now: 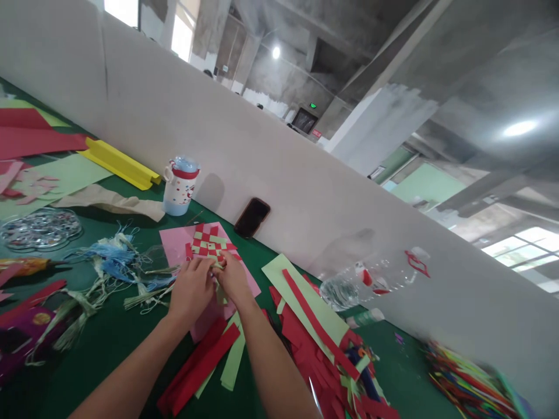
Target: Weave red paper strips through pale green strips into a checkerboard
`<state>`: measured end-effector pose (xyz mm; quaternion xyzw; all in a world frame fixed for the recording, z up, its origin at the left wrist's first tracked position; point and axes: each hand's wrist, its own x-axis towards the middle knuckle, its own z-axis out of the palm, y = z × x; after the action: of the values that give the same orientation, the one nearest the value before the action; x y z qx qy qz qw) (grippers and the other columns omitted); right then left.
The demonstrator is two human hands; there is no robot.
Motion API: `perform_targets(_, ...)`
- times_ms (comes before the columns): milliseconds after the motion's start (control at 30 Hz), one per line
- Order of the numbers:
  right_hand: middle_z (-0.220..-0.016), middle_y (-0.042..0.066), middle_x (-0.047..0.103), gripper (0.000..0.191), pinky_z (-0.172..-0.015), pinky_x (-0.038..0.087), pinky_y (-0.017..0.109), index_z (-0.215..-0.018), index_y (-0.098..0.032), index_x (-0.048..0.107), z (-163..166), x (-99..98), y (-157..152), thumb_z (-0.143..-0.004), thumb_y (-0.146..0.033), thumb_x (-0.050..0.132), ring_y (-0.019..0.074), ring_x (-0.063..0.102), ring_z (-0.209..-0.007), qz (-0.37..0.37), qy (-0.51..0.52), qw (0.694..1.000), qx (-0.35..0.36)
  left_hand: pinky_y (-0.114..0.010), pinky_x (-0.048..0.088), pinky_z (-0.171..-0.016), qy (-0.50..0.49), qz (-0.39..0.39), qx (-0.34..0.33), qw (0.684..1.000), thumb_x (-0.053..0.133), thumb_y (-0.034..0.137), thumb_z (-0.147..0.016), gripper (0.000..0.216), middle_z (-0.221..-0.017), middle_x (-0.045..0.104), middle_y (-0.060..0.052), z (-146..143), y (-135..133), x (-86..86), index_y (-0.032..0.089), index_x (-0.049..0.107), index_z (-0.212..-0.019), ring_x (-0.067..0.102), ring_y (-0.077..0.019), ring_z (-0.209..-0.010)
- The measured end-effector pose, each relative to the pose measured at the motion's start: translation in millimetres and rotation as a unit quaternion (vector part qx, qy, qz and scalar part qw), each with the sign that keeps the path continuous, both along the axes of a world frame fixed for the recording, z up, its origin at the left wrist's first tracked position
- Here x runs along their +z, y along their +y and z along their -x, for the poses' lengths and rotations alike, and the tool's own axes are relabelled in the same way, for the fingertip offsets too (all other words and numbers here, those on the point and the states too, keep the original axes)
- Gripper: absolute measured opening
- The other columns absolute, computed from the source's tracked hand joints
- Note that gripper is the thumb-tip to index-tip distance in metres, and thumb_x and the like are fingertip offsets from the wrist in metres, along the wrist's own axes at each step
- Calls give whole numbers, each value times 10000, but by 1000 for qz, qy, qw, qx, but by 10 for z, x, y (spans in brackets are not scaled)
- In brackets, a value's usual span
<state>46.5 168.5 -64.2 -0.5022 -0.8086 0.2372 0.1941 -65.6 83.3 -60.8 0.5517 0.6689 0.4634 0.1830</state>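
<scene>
Both my hands meet at the near edge of a red and pale green woven paper checkerboard (210,240), which lies on a pink sheet (171,238). My left hand (192,282) has its fingers bent and pressed on a pale green paper strip (218,266). From the other side my right hand (231,276) pinches the same strip between thumb and fingertips. Its lower part hangs below, partly hidden by my hands. Closer to me, red paper strips (203,361) and green paper strips (233,355) lie between my forearms.
A white partition (279,192) runs behind the green table. Along it stand a patterned cup (180,186), a leaning phone (252,217) and a tilted plastic bottle (358,282). Blue tassels (116,253) lie left; red paper scraps (301,343) and a blurred bundle of colourful sticks (471,378) are right.
</scene>
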Motion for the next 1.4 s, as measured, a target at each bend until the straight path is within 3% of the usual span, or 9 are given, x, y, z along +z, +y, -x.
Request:
perform_targets(167,-796,-13,668,520,-657,495,258,-1293,-190,560,-156,140,-223,-782,-171,654,162,636,-706,68,108,991,-35,-434,520,-845,-209,4,18,978,566,413,-827,474,-1164,638,-137,69,28,4,156,545,-1225,648,-281,-964)
perform_targets(300,-720,-49,615,498,-611,485,244,-1256,-185,554,-415,342,-600,-779,-243,686,142,604,-648,113,184,976,-15,-341,550,-728,-369,32,-39,928,657,567,-758,530,-980,684,-73,-95,-157,176,176,606,-1112,670,-229,-850)
perform_targets(467,-747,-47,596,484,-646,474,243,-1201,-201,564,-740,568,-1194,-741,-236,710,140,595,-693,139,245,960,-10,-264,546,-658,-509,58,-129,849,804,522,-659,383,-692,625,26,-391,-602,362,187,652,-764,612,-137,-651)
perform_targets(633,-745,-34,604,44,-626,423,227,-842,-210,632,-1024,676,-1819,-840,-239,599,136,575,-695,146,194,970,-28,-231,556,-684,-599,79,-124,787,850,478,-649,363,-728,663,40,-463,-965,389,206,647,-779,651,-114,-681)
perform_targets(733,-688,-31,610,167,-580,403,217,-716,-205,582,-1149,628,-2176,-876,-247,553,132,578,-641,179,181,965,-65,-250,572,-704,-621,107,-127,766,882,426,-633,360,-760,705,28,-469,-1132,409,207,649,-798,687,-129,-705)
perform_targets(900,-662,-21,625,172,-552,394,221,-733,-206,590,-1221,490,-2600,-891,-265,551,129,568,-582,200,206,950,-124,-275,570,-634,-619,155,-148,755,858,413,-687,342,-814,753,-35,-608,-1374,409,175,680,-855,719,-181,-709)
perform_targets(1033,-662,-20,614,186,-588,409,238,-703,-226,610,-1342,444,-2797,-883,-253,572,147,574,-623,143,141,972,-125,-300,581,-656,-611,168,-136,762,860,421,-675,358,-835,773,-56,-685,-1474,340,166,689,-859,737,-209,-738)
perform_targets(1200,-945,85,703,185,-760,516,349,-1027,-276,676,-1831,346,-3027,-917,-266,528,254,665,-870,-4,61,984,-165,-304,589,-659,-596,179,-100,777,847,374,-696,328,-868,785,-48,-640,-1490,280,194,687,-919,744,-215,-768)
perform_targets(1400,-1150,116,659,298,-837,569,388,-1233,-282,599,-1985,259,-3170,-948,-260,514,263,656,-987,-30,63,985,-155,-277,586,-624,-580,206,-98,782,873,389,-657,371,-825,760,-21,-616,-1557,208,218,686,-929,712,-179,-689)
